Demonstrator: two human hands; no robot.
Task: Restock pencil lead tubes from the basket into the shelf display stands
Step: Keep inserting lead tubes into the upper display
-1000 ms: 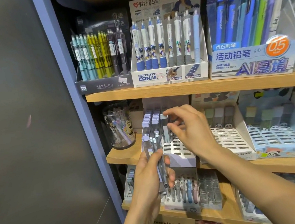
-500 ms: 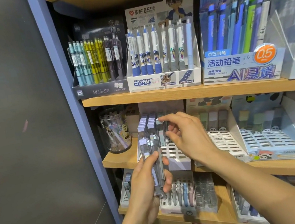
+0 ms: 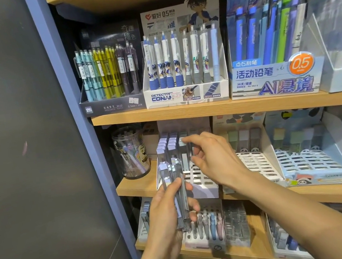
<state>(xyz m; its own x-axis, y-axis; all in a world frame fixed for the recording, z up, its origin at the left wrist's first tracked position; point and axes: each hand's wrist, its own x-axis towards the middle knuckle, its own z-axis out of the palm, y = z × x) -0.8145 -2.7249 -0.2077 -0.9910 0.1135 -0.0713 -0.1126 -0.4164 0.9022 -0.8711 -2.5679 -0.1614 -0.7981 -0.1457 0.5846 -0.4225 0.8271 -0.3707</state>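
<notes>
Your stand (image 3: 197, 182) has open slots near and right of the standing tubes (image 3: 169, 149). The upper shelf (image 3: 217, 108) hangs close above; a jar (image 3: 131, 152) blocks the left.

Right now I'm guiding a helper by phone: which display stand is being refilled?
Find the middle wooden shelf. Just right of the clear round jar stands a white slotted stand. Unlike its neighbours, the right hand is setting a clear lead tube into it.
</notes>
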